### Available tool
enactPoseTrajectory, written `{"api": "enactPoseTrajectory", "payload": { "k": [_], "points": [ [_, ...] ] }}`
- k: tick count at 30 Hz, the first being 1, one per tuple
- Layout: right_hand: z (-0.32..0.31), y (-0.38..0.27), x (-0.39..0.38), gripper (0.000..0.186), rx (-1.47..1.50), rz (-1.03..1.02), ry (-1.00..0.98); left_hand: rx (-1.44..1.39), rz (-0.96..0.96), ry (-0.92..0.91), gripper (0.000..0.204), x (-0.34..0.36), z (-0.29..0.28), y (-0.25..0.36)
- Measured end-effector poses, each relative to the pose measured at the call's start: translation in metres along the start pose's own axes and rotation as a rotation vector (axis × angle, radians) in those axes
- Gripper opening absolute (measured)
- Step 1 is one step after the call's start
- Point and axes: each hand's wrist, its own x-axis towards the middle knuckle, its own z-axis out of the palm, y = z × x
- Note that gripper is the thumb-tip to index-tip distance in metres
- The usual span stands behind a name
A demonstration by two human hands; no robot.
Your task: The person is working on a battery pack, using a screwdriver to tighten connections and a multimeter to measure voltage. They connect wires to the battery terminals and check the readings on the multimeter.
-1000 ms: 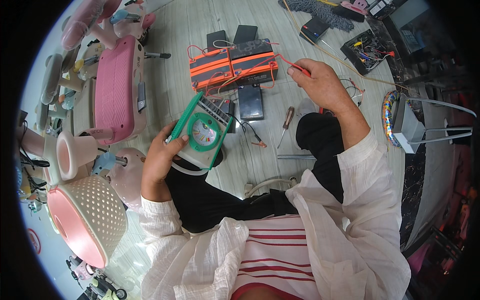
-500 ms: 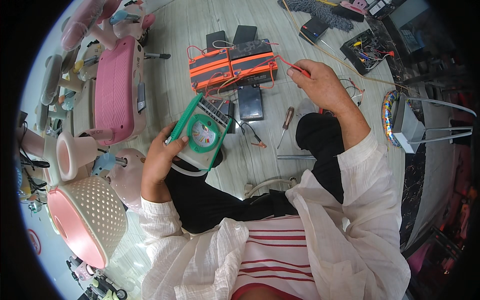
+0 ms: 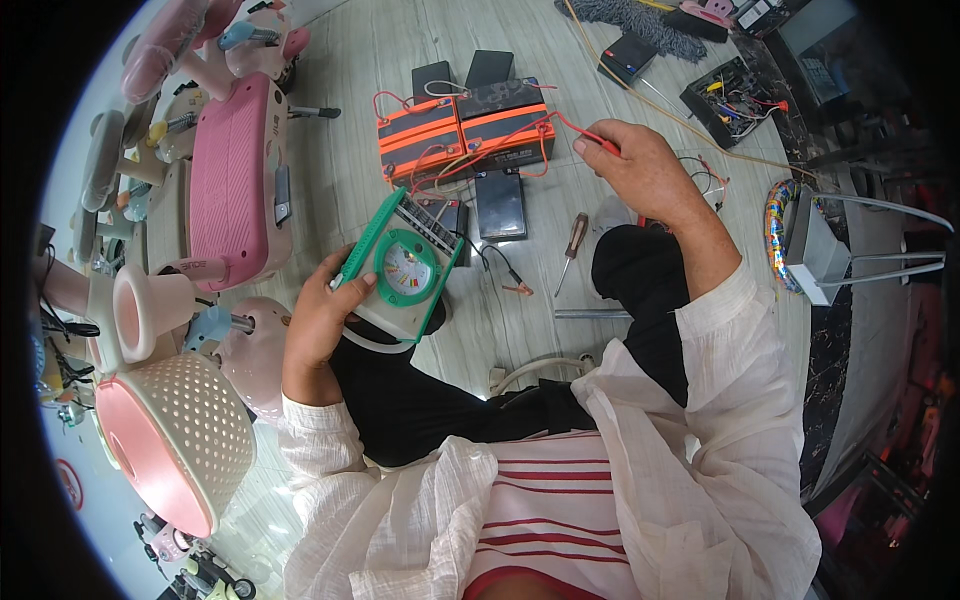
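Observation:
My left hand (image 3: 325,312) is closed on the edge of a green and cream battery tester (image 3: 405,268) with a round dial, held tilted above my knee. Pinched in my right hand (image 3: 640,165) is a red clip lead (image 3: 606,145), whose red wire runs left to the batteries. The orange and black batteries (image 3: 508,128) stand side by side on the floor, joined by red and pale wires. Darker batteries lie beyond them, and a black battery (image 3: 501,205) lies on the near side. A black lead with a copper clip (image 3: 518,285) rests on the floor beside the tester.
A screwdriver (image 3: 571,253) lies right of the black lead. Pink children's scooters (image 3: 240,180) and a perforated basket (image 3: 200,430) crowd the left. At the far right are an opened box of wiring (image 3: 735,103), a grey mop head (image 3: 640,25) and a metal-legged stool (image 3: 825,250).

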Motion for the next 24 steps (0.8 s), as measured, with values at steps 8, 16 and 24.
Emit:
{"api": "enactPoseTrajectory", "payload": {
  "k": [8,16,24],
  "points": [
    [0.0004,0.0023,-0.0004,0.041,-0.007,-0.04,0.007,0.005,0.004,-0.009,0.075,-0.0004,-0.0001,0.0004],
    [-0.0002,-0.0016,-0.0025,0.039,0.027,-0.034,-0.002,0.004,-0.006,-0.018,0.073,-0.0024,0.0002,0.0047],
    [0.0009,0.0014,-0.0014,0.038,0.034,-0.039,-0.008,0.003,-0.009,-0.022,0.073,-0.0011,0.0,0.0]
  ]
}}
